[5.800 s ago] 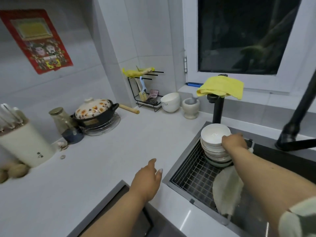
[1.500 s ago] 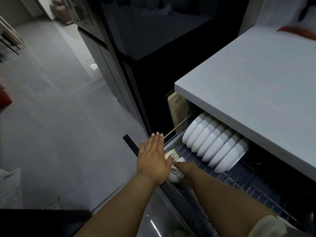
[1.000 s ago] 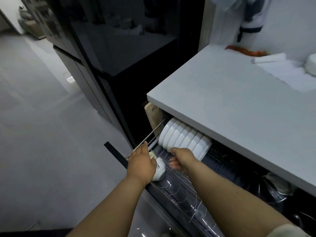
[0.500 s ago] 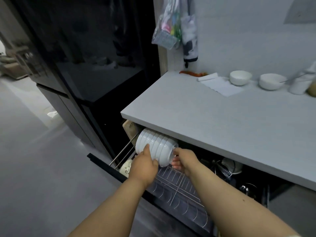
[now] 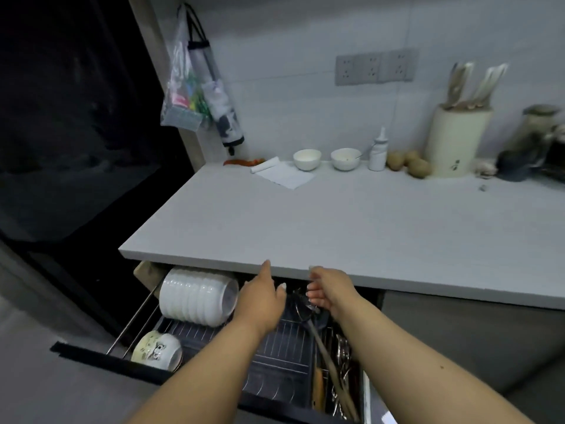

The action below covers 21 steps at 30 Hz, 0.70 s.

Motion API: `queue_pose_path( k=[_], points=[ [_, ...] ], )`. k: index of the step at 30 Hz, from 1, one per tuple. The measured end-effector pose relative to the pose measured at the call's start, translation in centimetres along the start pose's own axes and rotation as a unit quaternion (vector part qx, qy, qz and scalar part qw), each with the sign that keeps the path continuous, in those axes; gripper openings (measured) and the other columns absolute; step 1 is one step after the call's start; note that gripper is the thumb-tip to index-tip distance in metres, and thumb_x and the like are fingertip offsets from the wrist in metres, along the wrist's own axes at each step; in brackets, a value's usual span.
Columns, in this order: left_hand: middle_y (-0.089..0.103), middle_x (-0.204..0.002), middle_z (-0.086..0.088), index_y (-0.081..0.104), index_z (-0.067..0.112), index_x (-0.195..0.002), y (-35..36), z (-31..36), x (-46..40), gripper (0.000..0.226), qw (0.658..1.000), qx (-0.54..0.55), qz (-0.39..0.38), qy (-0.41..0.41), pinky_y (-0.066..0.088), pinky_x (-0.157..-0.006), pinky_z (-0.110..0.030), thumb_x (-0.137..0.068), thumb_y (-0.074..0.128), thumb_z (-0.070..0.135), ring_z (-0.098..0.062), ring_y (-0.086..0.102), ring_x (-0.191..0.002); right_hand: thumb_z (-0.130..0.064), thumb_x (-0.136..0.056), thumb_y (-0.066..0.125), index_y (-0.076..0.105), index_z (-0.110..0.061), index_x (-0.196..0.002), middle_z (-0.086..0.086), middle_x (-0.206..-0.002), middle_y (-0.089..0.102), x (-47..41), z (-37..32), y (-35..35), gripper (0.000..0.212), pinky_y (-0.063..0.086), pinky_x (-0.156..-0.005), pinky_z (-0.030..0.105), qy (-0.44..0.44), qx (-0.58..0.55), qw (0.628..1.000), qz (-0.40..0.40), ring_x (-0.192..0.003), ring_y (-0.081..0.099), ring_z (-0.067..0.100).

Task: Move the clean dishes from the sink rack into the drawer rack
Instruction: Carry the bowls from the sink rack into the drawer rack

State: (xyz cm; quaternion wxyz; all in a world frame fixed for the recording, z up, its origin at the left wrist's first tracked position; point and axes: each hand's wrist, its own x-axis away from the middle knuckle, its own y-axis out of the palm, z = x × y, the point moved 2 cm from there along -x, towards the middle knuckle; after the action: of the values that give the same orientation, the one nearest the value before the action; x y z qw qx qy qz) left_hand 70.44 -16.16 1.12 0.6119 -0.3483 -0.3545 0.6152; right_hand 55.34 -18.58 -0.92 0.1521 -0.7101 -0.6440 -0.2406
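1. No writing is readable; the cream knife block (image 5: 457, 139) on the counter (image 5: 336, 221) carries a small dark mark, too small to read.
2. Your left hand (image 5: 263, 298) is relaxed with straight fingers and holds nothing; half a second ago it was touching the row of white bowls (image 5: 195, 296).
3. Your right hand (image 5: 328, 290) is loosely curled; whether it grasps anything, I cannot tell.
4. The bowls stand on edge in the drawer rack (image 5: 275, 356), behind the patterned bowl (image 5: 157, 350).

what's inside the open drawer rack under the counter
A row of white bowls on edge, a patterned bowl in front, utensils at right. Both arms cover the middle; the back is hidden under the counter.
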Motion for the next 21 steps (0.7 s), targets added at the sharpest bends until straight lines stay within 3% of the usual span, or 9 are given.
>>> queue_pose_path(
  k=[4, 8, 12, 21],
  points=[
    [0.066, -0.095, -0.004, 0.019, 0.017, -0.149, 2.8, 6.0, -1.2, 0.059, 0.998, 0.012, -0.033, 0.048, 0.045, -0.069, -0.033, -0.098, 0.042, 0.035, -0.023, 0.061, -0.086, -0.024, -0.094, 0.055, 0.059, -0.006, -0.087, 0.007, -0.065, 0.057, 0.0, -1.4, -6.7, 0.019, 0.047, -0.044, 0.024, -0.017, -0.031, 0.999, 0.036, -0.051, 0.053, 0.017],
    [0.068, -0.100, -0.010, 0.025, 0.015, -0.147, 6.2, 12.9, -2.9, 0.055, 0.995, 0.020, -0.057, 0.080, 0.051, -0.078, -0.035, -0.098, 0.040, 0.035, -0.024, 0.063, -0.091, -0.025, -0.094, 0.055, 0.060, -0.006, -0.090, 0.008, -0.068, 0.056, 0.1, -3.3, -14.4, 0.020, 0.045, -0.045, 0.024, -0.028, -0.040, 0.996, 0.068, -0.053, 0.053, 0.018],
    [0.068, -0.100, -0.006, 0.028, 0.017, -0.146, 10.6, 20.5, -3.6, 0.052, 0.988, 0.033, -0.085, 0.123, 0.048, -0.073, -0.030, -0.099, 0.039, 0.036, -0.020, 0.062, -0.090, -0.026, -0.094, 0.055, 0.060, -0.005, -0.095, 0.010, -0.073, 0.057, 0.6, -5.2, -22.9, 0.022, 0.048, -0.053, 0.026, -0.044, -0.038, 0.991, 0.123, -0.056, 0.055, 0.019],
    [0.066, -0.116, -0.005, 0.043, 0.021, -0.136, 18.7, 33.6, -3.1, 0.040, 0.969, 0.009, -0.135, 0.205, 0.048, -0.088, -0.030, -0.099, 0.041, 0.036, -0.022, 0.061, -0.106, -0.029, -0.094, 0.054, 0.063, -0.008, -0.101, 0.010, -0.084, 0.063, 2.4, -5.2, -37.7, 0.024, 0.054, -0.064, 0.028, -0.036, -0.062, 0.965, 0.252, -0.068, 0.061, 0.021]
  ],
)
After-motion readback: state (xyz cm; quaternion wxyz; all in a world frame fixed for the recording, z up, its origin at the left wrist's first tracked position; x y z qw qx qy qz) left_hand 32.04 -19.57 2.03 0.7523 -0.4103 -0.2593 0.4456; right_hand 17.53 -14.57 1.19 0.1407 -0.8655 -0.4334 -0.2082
